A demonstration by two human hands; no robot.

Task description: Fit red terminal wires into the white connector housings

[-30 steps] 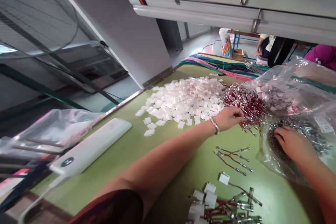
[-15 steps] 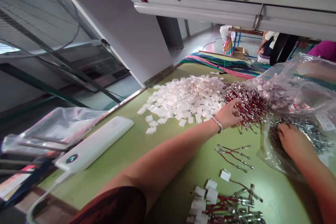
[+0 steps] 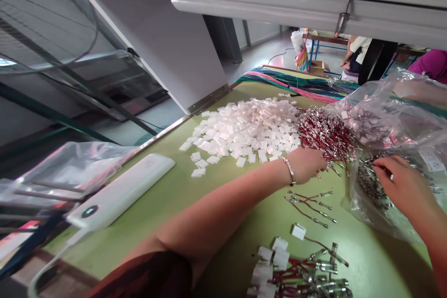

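Note:
My left hand (image 3: 306,165), a bracelet on its wrist, is closed at the near edge of a heap of short red wires with metal ends (image 3: 323,132). Its fingertips point down and away, and what they grip is hidden. Over an open clear plastic bag (image 3: 363,216) of small metal parts (image 3: 372,184), my right hand (image 3: 405,181) has its fingers curled together; a tiny shiny bit shows among them, too small to name. Several red wires (image 3: 309,202) lie loose nearer me. Below them is a bunch of white connector housings (image 3: 263,272) with red wires and metal-ended glass tubes.
A big pile of white plastic housings (image 3: 244,130) covers the table's middle. Bundled coloured cables (image 3: 279,81) run along the back. At left lies a white power bank (image 3: 122,191) with a cable. A lamp (image 3: 265,11) hangs under the shelf. Another person (image 3: 359,51) sits beyond.
My left hand has turned knuckles-up and drawn slightly down at the wire heap, its fingers curling. My right hand has lifted a little and shifted right over the metal parts.

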